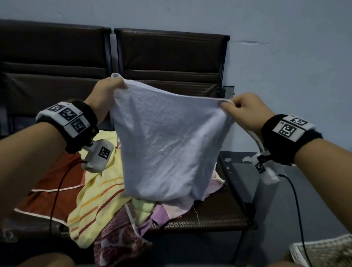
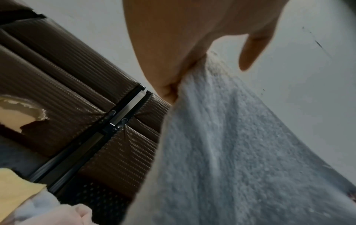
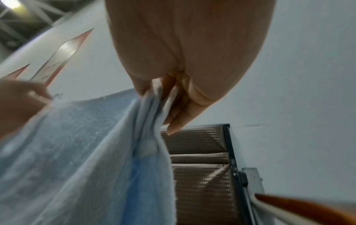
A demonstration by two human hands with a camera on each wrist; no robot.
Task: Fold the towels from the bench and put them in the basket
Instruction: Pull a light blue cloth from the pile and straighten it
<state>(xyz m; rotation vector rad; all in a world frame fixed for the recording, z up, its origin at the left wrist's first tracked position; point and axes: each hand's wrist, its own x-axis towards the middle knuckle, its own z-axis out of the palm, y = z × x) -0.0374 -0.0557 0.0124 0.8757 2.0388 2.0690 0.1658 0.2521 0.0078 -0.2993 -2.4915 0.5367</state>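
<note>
Towel (image 1: pixel 166 145) hanging above the bench (image 1: pixel 211 214) pile, left hand (image 1: pixel 107 92) and right hand (image 1: pixel 244 108) each pinching a top corner; for a clean fold, level both corners, keep the edge taut, then bring them together.

A plain pale blue-white terry towel (image 1: pixel 166 145) hangs in front of a dark brown woven-textured bench (image 1: pixel 169 56) and a flat pale blue-grey painted wall (image 1: pixel 299 58). On the seat below it lie a pale yellow towel with orange and red stripes (image 1: pixel 96 200) at the near left, a rust-orange cloth with a white border line (image 1: pixel 50 187) further left, a maroon cloth with a pale leaf-like print (image 1: pixel 119 239) nearest, and plain lilac and pink cloths (image 1: pixel 166 211) beside it. At the near right stands a beige and white woven wicker basket (image 1: pixel 332 258), and both black wristbands (image 1: pixel 290 138) carry white tags with black square-code patterns.
</note>
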